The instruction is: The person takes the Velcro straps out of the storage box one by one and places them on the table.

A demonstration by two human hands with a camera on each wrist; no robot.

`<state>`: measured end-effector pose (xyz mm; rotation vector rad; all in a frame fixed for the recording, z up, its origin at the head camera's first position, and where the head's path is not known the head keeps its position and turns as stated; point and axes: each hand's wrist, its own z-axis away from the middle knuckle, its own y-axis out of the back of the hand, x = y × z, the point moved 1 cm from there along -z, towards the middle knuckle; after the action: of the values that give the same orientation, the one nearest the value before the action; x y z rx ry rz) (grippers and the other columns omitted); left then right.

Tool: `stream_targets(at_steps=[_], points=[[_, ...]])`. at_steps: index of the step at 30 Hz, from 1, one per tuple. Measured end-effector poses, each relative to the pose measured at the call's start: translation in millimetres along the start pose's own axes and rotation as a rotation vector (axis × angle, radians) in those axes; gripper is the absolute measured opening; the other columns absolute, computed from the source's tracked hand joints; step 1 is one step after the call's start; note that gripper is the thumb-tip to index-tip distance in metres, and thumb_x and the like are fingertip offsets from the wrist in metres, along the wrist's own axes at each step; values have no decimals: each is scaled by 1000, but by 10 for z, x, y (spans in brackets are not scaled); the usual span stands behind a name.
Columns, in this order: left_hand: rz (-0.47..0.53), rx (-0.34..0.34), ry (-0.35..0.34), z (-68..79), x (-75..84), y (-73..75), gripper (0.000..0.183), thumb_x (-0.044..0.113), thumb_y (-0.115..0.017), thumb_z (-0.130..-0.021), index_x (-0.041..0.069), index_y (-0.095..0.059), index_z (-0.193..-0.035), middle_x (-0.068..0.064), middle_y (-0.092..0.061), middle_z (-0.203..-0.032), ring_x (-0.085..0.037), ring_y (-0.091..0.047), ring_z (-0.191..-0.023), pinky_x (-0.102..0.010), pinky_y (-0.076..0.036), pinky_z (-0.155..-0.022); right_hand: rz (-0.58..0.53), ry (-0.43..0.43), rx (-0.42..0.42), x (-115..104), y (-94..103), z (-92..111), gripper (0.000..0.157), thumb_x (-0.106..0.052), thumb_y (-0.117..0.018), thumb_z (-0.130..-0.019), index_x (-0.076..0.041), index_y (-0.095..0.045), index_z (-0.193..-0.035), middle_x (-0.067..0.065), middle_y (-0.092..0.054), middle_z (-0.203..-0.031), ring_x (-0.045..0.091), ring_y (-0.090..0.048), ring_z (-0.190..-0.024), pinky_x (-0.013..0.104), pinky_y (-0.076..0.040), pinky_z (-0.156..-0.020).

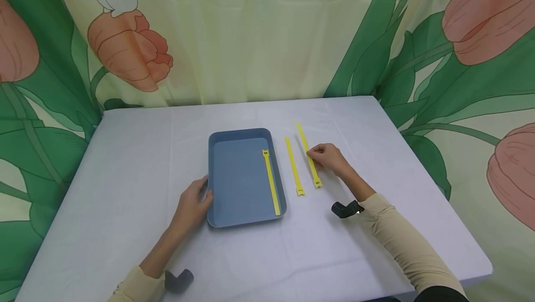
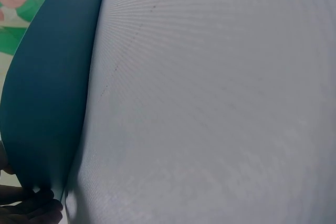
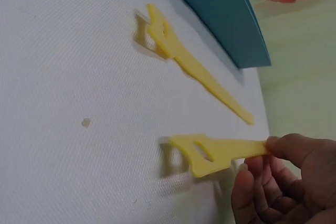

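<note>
A blue rectangular tray (image 1: 238, 181) lies on the table with one yellow cable tie strap (image 1: 271, 183) along its right side. My left hand (image 1: 193, 204) grips the tray's left rim, thumb at the edge; the left wrist view shows its dark fingers (image 2: 37, 208) against the tray's outer wall (image 2: 50, 82). To the right of the tray, my right hand (image 1: 328, 157) pinches another yellow strap (image 3: 215, 153) around its middle, its slotted head tilted close over the cloth. Between that strap and the tray lies a further yellow strap (image 1: 295, 167), slotted head toward me.
A white cloth (image 1: 138, 153) covers the table. Dark wrist-worn camera pieces (image 1: 347, 209) sit at both cuffs. Behind the table hangs a curtain (image 1: 259, 37) printed with tulips and leaves.
</note>
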<state>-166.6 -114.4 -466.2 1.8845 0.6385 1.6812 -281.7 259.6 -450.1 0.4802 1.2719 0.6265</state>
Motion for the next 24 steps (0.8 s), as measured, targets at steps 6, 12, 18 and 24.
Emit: stream_targets(at_steps=[6,12,18,24], points=[[-3,6,1,2,4,3,49,6,-56,-88,-11,-42,-133,-29,-51,-125,-40,-46,-121,-48,-40,-101,-31,-58,-50,-14,-10,42,30,-21,-62,-90,7,-63,-102,11,-63,-74,15,-59,-60,22,-54,-55],[2,-7,25,4,8,-1,50,7,-55,-89,-11,-42,-133,-28,-51,-126,-40,-45,-122,-48,-40,-102,11,-100,-68,26,-38,17,29,-22,-64,-90,5,-65,-102,10,-63,-72,15,-59,-59,22,-53,-54],[-4,-11,42,7,8,-8,50,7,-55,-89,-10,-42,-134,-27,-51,-126,-39,-45,-122,-47,-40,-102,81,-97,-100,65,-41,-13,31,-24,-67,-88,4,-66,-99,8,-62,-69,14,-57,-56,22,-51,-51],[-12,3,28,15,12,-2,50,7,-56,-88,-10,-42,-133,-27,-51,-126,-39,-45,-122,-47,-40,-101,93,-94,-89,29,-43,-7,31,-23,-68,-87,5,-66,-100,8,-63,-69,14,-57,-55,21,-51,-51]])
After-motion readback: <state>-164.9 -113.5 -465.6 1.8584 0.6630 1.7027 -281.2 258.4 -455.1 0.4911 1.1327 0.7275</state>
